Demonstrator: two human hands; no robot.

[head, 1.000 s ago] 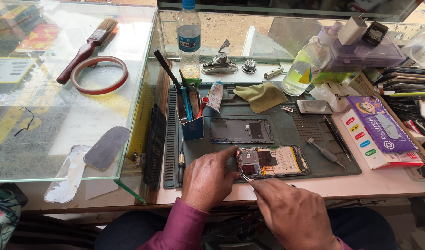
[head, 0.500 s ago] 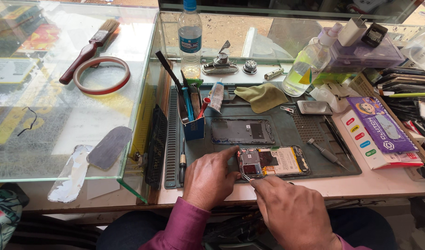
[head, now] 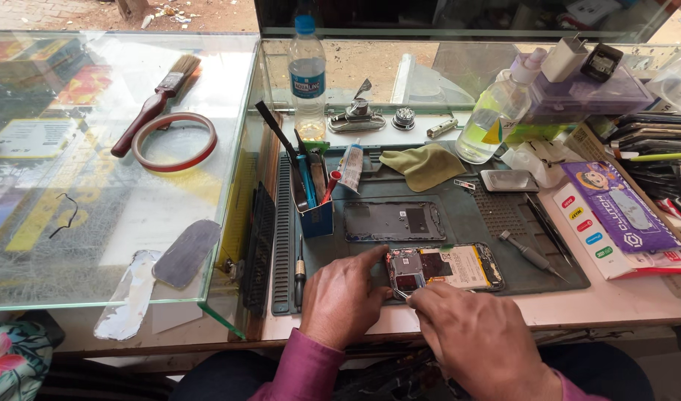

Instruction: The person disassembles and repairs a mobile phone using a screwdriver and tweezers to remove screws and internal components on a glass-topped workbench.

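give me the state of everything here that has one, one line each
opened phone: back off, insides showing, flat on the mat
back cover: removed, lying apart above the phone
left hand: fingers steadying the phone's left end
right hand: pinching a thin metal tool at the phone's lower left
water bottle: upright, capped
spray bottle: upright, partly full
tool cup: upright, full of tools
yellow cloth: crumpled

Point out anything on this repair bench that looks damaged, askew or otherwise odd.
The opened phone under both hands lies with its back off and insides bare; the dark grey back cover sits apart above it. On the glass counter, the grey oval pad overhangs the front edge. Nothing looks spilled.
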